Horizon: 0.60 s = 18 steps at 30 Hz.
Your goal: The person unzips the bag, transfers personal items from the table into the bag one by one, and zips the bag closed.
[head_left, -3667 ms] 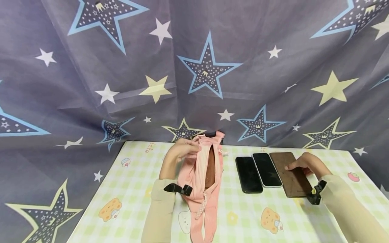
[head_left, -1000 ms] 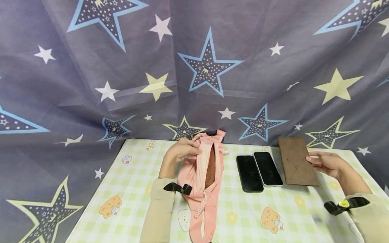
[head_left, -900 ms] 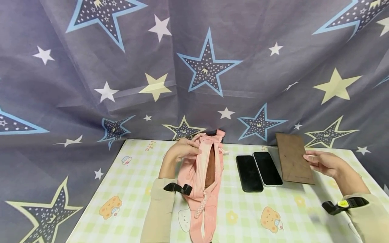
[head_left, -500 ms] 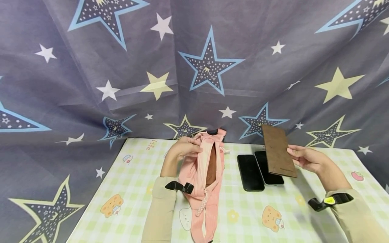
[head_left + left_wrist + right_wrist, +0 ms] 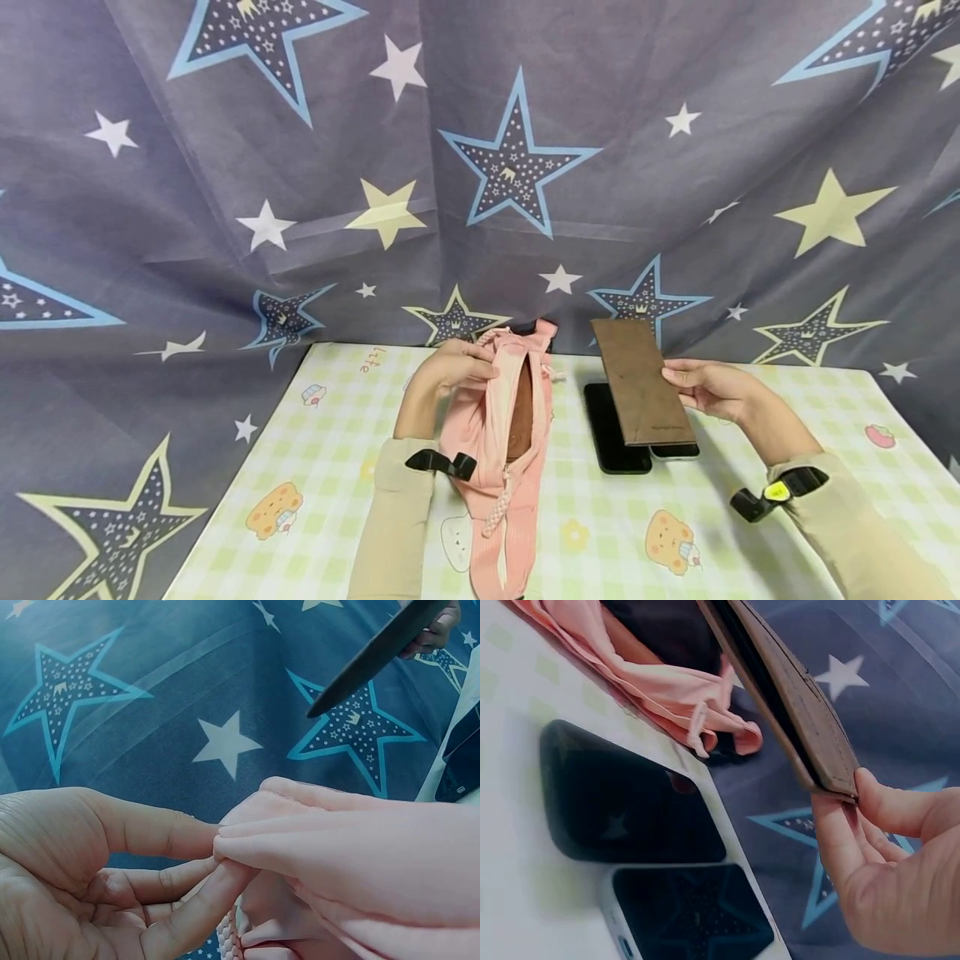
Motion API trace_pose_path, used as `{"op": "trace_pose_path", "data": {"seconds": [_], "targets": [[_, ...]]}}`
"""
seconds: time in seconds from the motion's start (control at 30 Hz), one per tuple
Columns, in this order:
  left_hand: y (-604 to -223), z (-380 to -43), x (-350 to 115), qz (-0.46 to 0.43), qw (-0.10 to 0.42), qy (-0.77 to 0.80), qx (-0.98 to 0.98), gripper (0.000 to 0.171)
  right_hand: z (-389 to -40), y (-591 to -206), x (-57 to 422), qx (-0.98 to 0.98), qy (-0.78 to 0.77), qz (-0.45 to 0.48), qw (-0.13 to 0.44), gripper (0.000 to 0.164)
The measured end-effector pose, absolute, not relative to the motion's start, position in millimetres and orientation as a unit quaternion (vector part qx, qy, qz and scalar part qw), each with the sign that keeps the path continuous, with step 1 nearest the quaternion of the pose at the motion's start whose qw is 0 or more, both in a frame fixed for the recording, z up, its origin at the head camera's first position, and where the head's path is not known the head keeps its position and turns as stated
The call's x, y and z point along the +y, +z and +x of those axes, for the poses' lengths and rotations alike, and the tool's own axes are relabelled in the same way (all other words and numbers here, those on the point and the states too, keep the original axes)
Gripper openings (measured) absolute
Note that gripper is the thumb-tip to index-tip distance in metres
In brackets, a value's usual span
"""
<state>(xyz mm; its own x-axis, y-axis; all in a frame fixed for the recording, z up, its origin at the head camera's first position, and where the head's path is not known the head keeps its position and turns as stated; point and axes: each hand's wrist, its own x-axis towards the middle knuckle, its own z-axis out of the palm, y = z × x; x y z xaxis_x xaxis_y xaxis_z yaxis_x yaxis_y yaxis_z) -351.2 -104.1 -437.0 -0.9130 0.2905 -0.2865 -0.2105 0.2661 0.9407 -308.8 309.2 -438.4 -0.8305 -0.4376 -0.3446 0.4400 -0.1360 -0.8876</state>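
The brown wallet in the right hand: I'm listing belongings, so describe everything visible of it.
The wallet is long, flat, brown and leather-looking, with stitching and small unreadable lettering near one end. A dark gap shows between its layers. Tilted and raised off the table, it partly hides two phones; the right hand pinches one long edge.

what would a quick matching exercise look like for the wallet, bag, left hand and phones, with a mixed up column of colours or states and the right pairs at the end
Things:
1. wallet
2. bag
3. left hand
4. phones

Colours or states:
A. pinching the edge of something pink
B. brown, gripped by the right hand
C. black screens, side by side
D. pink, gaping open

Right pairs: 1-B, 2-D, 3-A, 4-C
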Motion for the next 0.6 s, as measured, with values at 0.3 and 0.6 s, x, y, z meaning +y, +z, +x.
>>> {"op": "trace_pose_path", "data": {"seconds": [0.3, 0.6], "targets": [[-440.4, -349.8, -106.2, 0.035, 0.206, 0.620, 0.757, 0.035, -310.1, -441.4, 279.4, 0.626, -0.711, -0.032, 0.319, 0.025], [-439.7, -351.3, -108.7, 0.042, 0.205, 0.625, 0.753, 0.034, -308.4, -439.6, 251.9, 0.648, -0.691, -0.024, 0.318, 0.020]]}}
